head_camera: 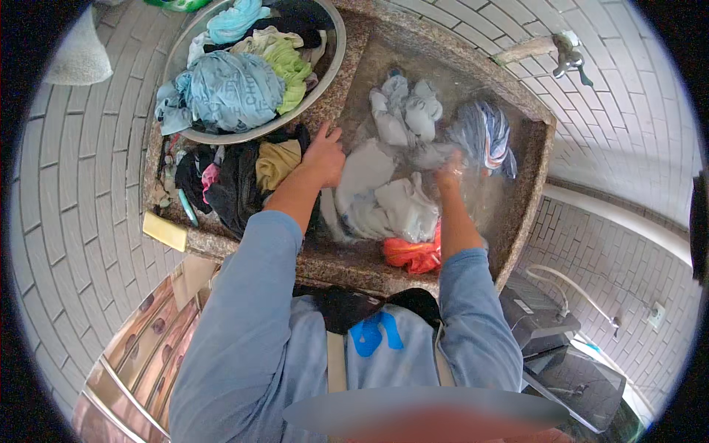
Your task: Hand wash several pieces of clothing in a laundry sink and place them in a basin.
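In the stone wash basin [498, 216], white and grey clothes [368, 169] lie wet in cloudy water. My right hand [450, 169] is partly in the water at a pale cloth [435, 155]; splashes blur its fingers, so its grasp is unclear. A blue-and-white striped cloth [490, 135] lies to its right. Near the front rim is a red-orange cloth [412, 255]. My left hand [325, 158] rests by the basin's left divider, fingers apart and holding nothing, beside a tan cloth [278, 164] and dark clothes [235, 188].
A metal tub [339, 55] heaped with clothes stands at the upper left. A yellow bar [165, 231] and a light-blue brush-like object [188, 207] lie at the left edge. A tap [569, 55] juts from the tiled wall. A dark appliance [537, 310] stands lower right.
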The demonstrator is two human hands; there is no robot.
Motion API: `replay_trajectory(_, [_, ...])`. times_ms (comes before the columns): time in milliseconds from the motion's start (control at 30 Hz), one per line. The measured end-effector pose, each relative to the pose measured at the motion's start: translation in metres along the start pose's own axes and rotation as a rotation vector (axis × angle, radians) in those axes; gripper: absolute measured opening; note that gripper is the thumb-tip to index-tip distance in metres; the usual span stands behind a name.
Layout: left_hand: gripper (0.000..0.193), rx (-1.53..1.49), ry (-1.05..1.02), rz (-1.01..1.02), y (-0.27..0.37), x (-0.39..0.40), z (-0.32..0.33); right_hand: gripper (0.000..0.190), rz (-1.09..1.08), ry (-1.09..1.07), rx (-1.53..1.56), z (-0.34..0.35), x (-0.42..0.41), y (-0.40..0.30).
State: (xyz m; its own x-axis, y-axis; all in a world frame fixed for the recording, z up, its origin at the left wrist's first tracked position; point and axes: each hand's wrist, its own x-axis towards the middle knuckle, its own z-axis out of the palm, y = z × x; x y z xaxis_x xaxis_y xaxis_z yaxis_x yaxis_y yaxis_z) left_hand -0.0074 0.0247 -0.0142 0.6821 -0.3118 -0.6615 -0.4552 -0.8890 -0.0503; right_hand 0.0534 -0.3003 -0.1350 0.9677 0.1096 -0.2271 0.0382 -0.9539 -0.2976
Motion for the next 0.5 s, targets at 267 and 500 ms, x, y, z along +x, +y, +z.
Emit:
replay_trajectory(267, [0.038, 0.040, 0.058, 0.065, 0.011, 0.014, -0.013, 0.036, -0.337, 0.244, -0.370, 0.093, -0.071, 0.052])
replay_trajectory(500, [0.037, 0.014, 0.150, 0.055, 0.008, 0.011, 0.003, 0.019, -0.135, 0.026, 0.735, -0.193, -0.069, -0.072])
